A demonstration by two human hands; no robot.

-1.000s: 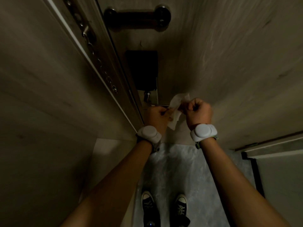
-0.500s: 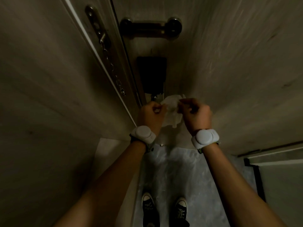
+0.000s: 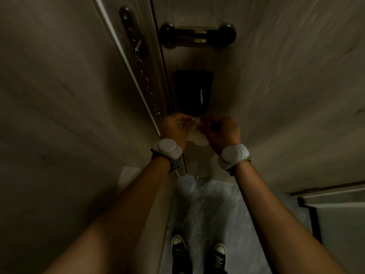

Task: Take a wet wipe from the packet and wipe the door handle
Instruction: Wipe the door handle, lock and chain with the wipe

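A white wet wipe (image 3: pixel 198 136) hangs bunched between my two hands, in front of the door. My left hand (image 3: pixel 174 127) pinches its left edge and my right hand (image 3: pixel 220 131) pinches its right edge. The dark horizontal door handle (image 3: pixel 197 37) with round ends sits high on the door, well above both hands. A black lock box (image 3: pixel 193 91) is fixed to the door between the handle and my hands. No wipe packet is in view.
A door chain (image 3: pixel 147 82) hangs on the frame at the left. Wood-look walls close in on both sides. My two black sneakers (image 3: pixel 197 256) stand on the pale marbled floor. A low step or ledge (image 3: pixel 335 194) lies at the right.
Both hands have risen slightly toward the lock box with the wipe and drawn closer together. The view has tilted, so the handle sits lower in the frame.
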